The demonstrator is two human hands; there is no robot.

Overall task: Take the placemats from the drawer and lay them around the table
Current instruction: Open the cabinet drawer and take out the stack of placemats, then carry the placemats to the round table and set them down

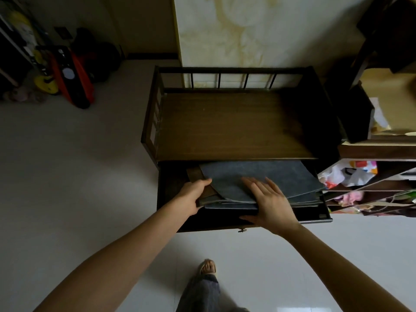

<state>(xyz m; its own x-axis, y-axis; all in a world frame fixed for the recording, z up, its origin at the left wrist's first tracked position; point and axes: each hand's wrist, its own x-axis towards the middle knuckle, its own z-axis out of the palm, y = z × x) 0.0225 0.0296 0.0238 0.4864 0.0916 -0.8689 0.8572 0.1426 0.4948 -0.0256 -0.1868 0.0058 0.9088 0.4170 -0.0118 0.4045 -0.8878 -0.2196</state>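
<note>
My left hand (193,197) fingers clamp the thin grey-blue fabric placemats (258,179) stacked in the open dark wooden drawer (171,199); right hand (269,200) rests spread on top. Light, floppy, probably slippery: I'd grip both near edges.

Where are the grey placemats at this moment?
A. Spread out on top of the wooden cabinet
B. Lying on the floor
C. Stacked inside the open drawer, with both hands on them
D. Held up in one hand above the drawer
C: the grey placemats lie stacked in the open drawer, with the left hand at their left edge and the right hand on top.
</note>
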